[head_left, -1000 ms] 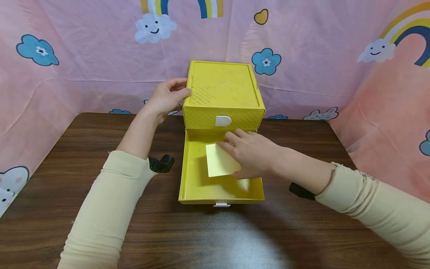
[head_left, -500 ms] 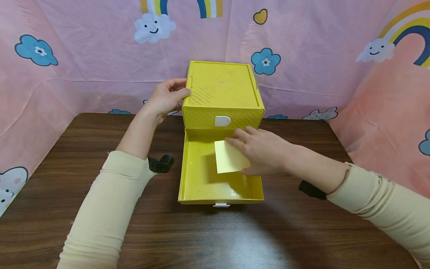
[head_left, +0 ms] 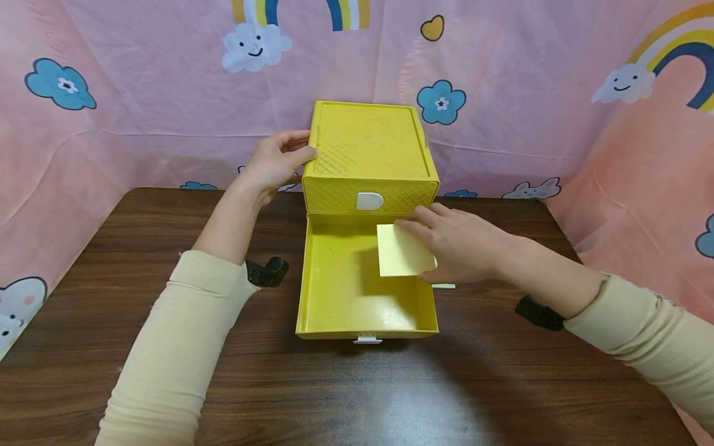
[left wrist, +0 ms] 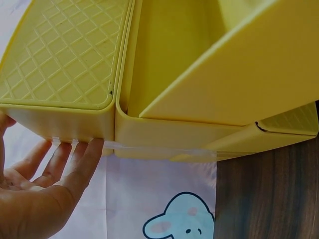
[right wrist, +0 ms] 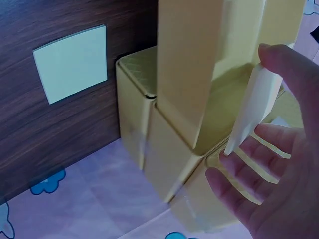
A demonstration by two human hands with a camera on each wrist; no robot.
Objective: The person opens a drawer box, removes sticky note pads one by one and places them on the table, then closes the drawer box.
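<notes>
Pink cloth [head_left: 346, 74] behind brown table [head_left: 346, 390]

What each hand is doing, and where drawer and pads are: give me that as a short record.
unit: three-tier yellow drawer unit
drawer: middle drawer, pulled open
left hand: touching the unit's upper left side
right hand: pinching a pale yellow pad
held pad: above the drawer's right part
other pad: on the table, right of the unit
</notes>
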